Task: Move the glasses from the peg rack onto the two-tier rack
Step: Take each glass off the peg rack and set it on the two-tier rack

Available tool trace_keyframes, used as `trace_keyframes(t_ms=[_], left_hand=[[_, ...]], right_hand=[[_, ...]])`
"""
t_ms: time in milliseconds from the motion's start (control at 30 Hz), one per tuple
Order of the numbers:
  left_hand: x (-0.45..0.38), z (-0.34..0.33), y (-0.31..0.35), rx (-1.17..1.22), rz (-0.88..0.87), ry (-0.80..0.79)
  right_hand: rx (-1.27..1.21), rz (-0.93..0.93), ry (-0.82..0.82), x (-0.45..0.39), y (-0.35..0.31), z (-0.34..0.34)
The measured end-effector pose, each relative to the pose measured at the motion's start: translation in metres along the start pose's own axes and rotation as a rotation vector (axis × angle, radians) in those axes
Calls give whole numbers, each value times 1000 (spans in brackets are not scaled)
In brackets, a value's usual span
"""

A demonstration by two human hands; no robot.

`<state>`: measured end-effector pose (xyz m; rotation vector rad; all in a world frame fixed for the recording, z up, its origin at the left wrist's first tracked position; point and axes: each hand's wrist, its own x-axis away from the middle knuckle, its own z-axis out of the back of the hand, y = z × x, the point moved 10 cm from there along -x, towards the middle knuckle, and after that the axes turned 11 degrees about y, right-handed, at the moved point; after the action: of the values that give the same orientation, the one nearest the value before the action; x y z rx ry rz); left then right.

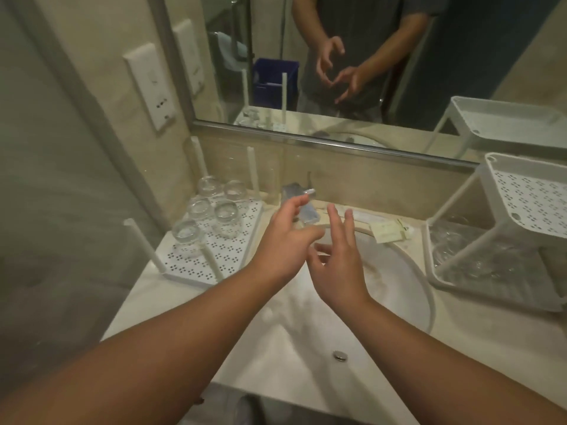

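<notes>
Bathroom counter (pixel 147 305) beneath you: both your left hand (pixel 283 240) and right hand (pixel 339 268) hover spread and empty. Five glasses (pixel 225 214) stand upturned on the peg rack (pixel 196 265), left of your left hand. They look slick and fragile; grip around the wall.

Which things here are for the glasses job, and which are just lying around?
For the job: glasses, peg rack, two-tier rack, left hand, right hand.

Just lying around: tap, sink, paper packets, mirror, wall socket.
</notes>
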<state>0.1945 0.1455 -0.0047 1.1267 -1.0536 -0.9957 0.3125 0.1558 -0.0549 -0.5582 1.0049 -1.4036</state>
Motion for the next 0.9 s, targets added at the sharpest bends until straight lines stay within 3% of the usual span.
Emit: trace_keyframes(t_ms=[333,600,700,900], left_hand=[[-36,127,24,148,-40,260],[-70,211,-25,127,97,528],[-81,225,-56,-3,143,553],[-100,240,-97,-569,111,524]], right_hand=[[-14,119,-112,-18,-67,-77],[90,201,-302,-31,-92,-146],[110,198,-341,-34,-93,-170],[162,203,-404,-36,-89,-201]])
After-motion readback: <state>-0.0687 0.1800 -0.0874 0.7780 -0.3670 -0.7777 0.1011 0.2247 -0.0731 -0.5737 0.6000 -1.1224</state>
